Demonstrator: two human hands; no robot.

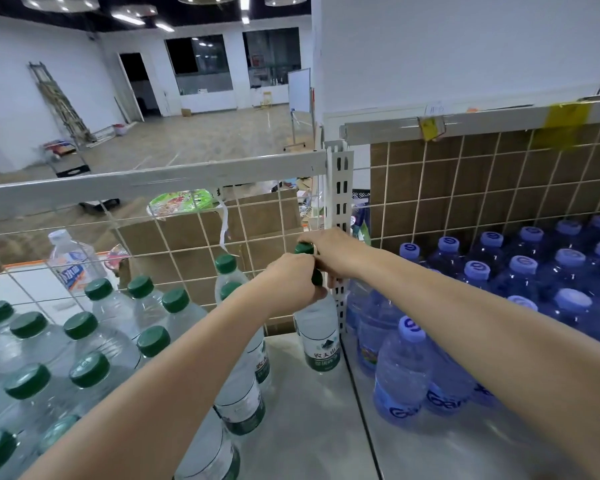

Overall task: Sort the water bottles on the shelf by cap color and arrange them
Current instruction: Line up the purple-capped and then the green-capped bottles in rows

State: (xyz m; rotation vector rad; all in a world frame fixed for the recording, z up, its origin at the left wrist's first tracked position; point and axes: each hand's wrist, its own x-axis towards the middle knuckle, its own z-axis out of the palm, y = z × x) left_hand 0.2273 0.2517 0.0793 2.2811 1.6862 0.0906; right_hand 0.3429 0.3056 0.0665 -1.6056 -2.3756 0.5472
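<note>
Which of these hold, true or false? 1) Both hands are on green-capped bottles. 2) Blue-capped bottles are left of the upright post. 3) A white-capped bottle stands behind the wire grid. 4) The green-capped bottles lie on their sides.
1) True: the left hand and right hand each grip a green-capped bottle top near the post.
2) False: the blue-capped bottles are right of it.
3) True: the white-capped bottle stands beyond the wire grid.
4) False: they stand upright.
</note>
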